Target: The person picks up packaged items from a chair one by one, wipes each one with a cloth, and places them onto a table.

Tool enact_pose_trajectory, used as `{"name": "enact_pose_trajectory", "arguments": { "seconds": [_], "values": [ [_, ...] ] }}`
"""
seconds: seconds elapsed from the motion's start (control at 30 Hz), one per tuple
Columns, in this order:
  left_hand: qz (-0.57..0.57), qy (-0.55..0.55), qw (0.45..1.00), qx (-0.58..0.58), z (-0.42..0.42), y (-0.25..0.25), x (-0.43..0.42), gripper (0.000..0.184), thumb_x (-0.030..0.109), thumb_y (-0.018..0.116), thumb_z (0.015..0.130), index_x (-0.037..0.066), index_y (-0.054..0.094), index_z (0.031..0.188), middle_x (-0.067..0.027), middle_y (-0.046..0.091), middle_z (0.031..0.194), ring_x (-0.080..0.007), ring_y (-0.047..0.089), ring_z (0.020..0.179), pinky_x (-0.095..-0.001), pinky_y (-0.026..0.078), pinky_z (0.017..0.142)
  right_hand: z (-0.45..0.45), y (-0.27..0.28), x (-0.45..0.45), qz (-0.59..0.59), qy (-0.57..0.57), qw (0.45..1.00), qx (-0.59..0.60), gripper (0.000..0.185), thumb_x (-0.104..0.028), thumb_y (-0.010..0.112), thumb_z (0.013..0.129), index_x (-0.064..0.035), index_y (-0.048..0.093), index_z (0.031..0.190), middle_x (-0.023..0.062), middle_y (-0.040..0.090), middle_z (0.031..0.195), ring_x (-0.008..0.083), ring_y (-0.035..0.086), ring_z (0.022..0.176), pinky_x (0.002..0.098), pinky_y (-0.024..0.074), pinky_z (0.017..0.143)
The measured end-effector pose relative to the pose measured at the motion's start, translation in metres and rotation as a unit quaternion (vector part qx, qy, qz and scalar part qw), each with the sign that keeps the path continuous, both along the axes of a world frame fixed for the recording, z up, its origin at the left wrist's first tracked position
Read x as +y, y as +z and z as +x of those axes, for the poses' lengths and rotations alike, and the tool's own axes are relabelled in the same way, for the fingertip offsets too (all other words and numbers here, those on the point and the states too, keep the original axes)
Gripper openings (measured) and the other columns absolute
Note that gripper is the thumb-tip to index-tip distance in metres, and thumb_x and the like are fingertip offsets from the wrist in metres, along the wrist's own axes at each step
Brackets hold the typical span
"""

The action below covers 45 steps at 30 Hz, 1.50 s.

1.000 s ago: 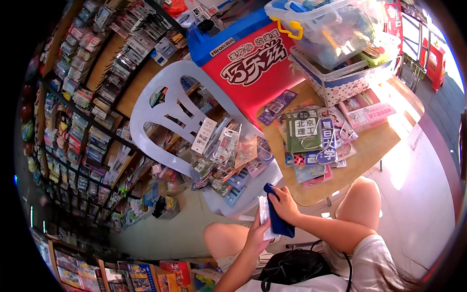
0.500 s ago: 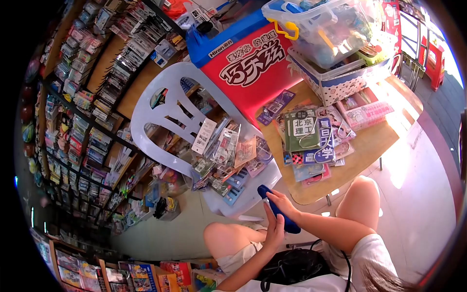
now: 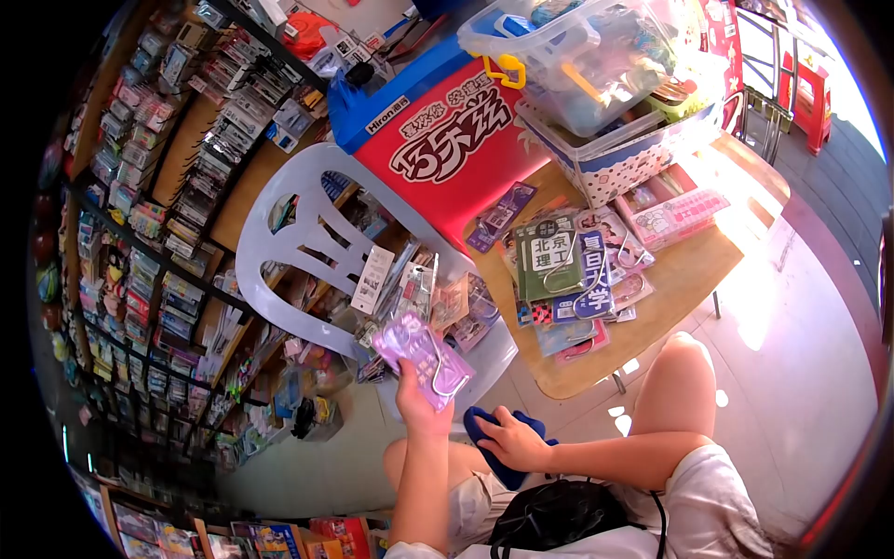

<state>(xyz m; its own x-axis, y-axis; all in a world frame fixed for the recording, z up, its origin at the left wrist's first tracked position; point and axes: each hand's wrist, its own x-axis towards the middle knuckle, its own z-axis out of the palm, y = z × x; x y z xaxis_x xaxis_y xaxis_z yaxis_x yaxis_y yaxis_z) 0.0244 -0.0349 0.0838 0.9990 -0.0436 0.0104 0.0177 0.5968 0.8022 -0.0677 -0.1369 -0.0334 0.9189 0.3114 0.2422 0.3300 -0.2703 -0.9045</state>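
Observation:
A purple packaged item (image 3: 426, 361) with a pale looped cord is gripped in my left hand (image 3: 421, 405), raised over the front edge of the white plastic chair (image 3: 303, 238). Lower and to the right, my right hand (image 3: 514, 440) rests on a dark blue cloth-like item (image 3: 503, 470) above my lap, its fingers curled onto it. Piled packets (image 3: 452, 303) lie on the chair seat behind the purple one. On the wooden table (image 3: 670, 293) are a green packet (image 3: 549, 261), a blue packet (image 3: 596, 270) and a pink box (image 3: 675, 219).
A red and blue box (image 3: 447, 140) stands behind the chair. Patterned basket (image 3: 643, 158) and clear bin (image 3: 577, 70) are stacked on the table's back part. Shelves of packaged goods (image 3: 140, 270) line the left. A black bag (image 3: 559, 522) sits on my lap.
My left hand has left the blue item and moved up and left, and now holds the purple packet. My right hand has moved slightly down and left with the blue item. The view has shifted.

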Motion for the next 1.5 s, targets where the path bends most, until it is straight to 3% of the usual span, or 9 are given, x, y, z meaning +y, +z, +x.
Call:
{"name": "enact_pose_trajectory", "arguments": {
  "seconds": [0.23, 0.33, 0.43, 0.6, 0.67, 0.97, 1.1, 1.3, 1.5],
  "values": [
    [0.078, -0.151, 0.985, 0.027, 0.040, 0.049, -0.104, 0.043, 0.026, 0.051, 0.092, 0.001, 0.043, 0.126, -0.0117, 0.056, 0.114, -0.0212, 0.053, 0.108, -0.0369, 0.041, 0.093, 0.011, -0.005, 0.001, -0.025, -0.032, 0.997, 0.062, 0.041, -0.027, 0.054, 0.087, -0.0063, 0.049, 0.122, 0.0210, 0.047, 0.097, 0.0404, 0.055, 0.085, 0.0434, 0.0476, 0.073],
    [0.228, -0.158, 0.961, -0.012, 0.081, 0.030, -0.141, 0.040, 0.022, 0.056, 0.090, 0.001, 0.047, 0.123, -0.0102, 0.059, 0.106, -0.0170, 0.055, 0.101, -0.0320, 0.042, 0.090, 0.015, -0.009, -0.003, -0.023, -0.045, 0.997, 0.061, 0.040, -0.026, 0.055, 0.086, -0.0066, 0.050, 0.120, 0.0215, 0.047, 0.097, 0.0408, 0.055, 0.084, 0.0436, 0.0478, 0.073],
    [0.557, 0.080, 0.810, -0.163, 0.101, 0.011, -0.143, 0.045, 0.022, 0.066, 0.082, 0.000, 0.050, 0.117, -0.0133, 0.050, 0.114, -0.0225, 0.050, 0.103, -0.0349, 0.039, 0.092, 0.018, -0.007, -0.007, -0.024, -0.048, 0.996, 0.073, 0.040, -0.026, 0.055, 0.086, -0.0067, 0.050, 0.120, 0.0217, 0.047, 0.098, 0.0412, 0.055, 0.084, 0.0436, 0.0478, 0.073],
    [0.653, 0.139, 0.687, -0.287, 0.139, -0.022, -0.041, 0.044, 0.019, 0.065, 0.077, -0.002, 0.049, 0.112, -0.0210, 0.045, 0.112, -0.0352, 0.042, 0.107, -0.0430, 0.033, 0.095, 0.020, -0.009, -0.003, -0.010, -0.056, 0.995, 0.077, 0.039, -0.027, 0.055, 0.086, -0.0079, 0.051, 0.120, 0.0217, 0.048, 0.097, 0.0419, 0.055, 0.084, 0.0446, 0.0480, 0.073],
    [0.678, 0.164, 0.684, -0.213, 0.152, -0.031, 0.013, 0.042, 0.020, 0.065, 0.075, -0.003, 0.051, 0.107, -0.0214, 0.047, 0.108, -0.0358, 0.042, 0.107, -0.0423, 0.032, 0.096, 0.021, -0.005, -0.004, -0.012, -0.054, 0.994, 0.095, 0.038, -0.028, 0.055, 0.086, -0.0086, 0.051, 0.119, 0.0218, 0.048, 0.097, 0.0423, 0.056, 0.084, 0.0452, 0.0481, 0.073],
    [0.838, 0.196, 0.476, 0.178, 0.175, -0.078, 0.174, 0.072, 0.047, 0.069, 0.068, -0.005, 0.048, 0.115, -0.0267, 0.040, 0.125, -0.0391, 0.039, 0.118, -0.0444, 0.034, 0.098, 0.021, -0.014, -0.001, -0.021, -0.062, 0.992, 0.105, 0.037, -0.029, 0.054, 0.087, -0.0096, 0.052, 0.118, 0.0225, 0.048, 0.100, 0.0428, 0.057, 0.084, 0.0455, 0.0481, 0.073],
    [0.864, 0.148, 0.454, 0.159, 0.182, -0.071, 0.156, 0.081, 0.052, 0.068, 0.067, 0.004, 0.044, 0.127, -0.0248, 0.034, 0.132, -0.0400, 0.033, 0.122, -0.0442, 0.033, 0.100, 0.026, -0.018, -0.001, -0.042, -0.067, 0.990, 0.116, 0.037, -0.030, 0.054, 0.087, -0.0093, 0.052, 0.117, 0.0227, 0.048, 0.100, 0.0430, 0.057, 0.084, 0.0454, 0.0481, 0.073],
    [0.839, 0.063, 0.523, 0.134, 0.215, -0.082, 0.183, 0.098, 0.047, 0.074, 0.060, 0.005, 0.030, 0.137, -0.0310, 0.027, 0.135, -0.0460, 0.027, 0.126, -0.0459, 0.028, 0.104, 0.035, -0.015, -0.001, -0.037, -0.068, 0.988, 0.134, 0.036, -0.029, 0.054, 0.086, -0.0090, 0.053, 0.117, 0.0231, 0.048, 0.099, 0.0436, 0.056, 0.083, 0.0454, 0.0481, 0.073],
    [0.861, 0.087, 0.480, 0.142, 0.203, -0.076, 0.195, 0.088, 0.035, 0.075, 0.057, -0.010, 0.037, 0.122, -0.0327, 0.031, 0.130, -0.0446, 0.033, 0.120, -0.0434, 0.027, 0.104, 0.034, -0.020, 0.005, -0.028, -0.076, 0.989, 0.121, 0.036, -0.029, 0.055, 0.086, -0.0094, 0.053, 0.116, 0.0225, 0.049, 0.099, 0.0433, 0.056, 0.083, 0.0452, 0.0480, 0.073]
  ]
}}
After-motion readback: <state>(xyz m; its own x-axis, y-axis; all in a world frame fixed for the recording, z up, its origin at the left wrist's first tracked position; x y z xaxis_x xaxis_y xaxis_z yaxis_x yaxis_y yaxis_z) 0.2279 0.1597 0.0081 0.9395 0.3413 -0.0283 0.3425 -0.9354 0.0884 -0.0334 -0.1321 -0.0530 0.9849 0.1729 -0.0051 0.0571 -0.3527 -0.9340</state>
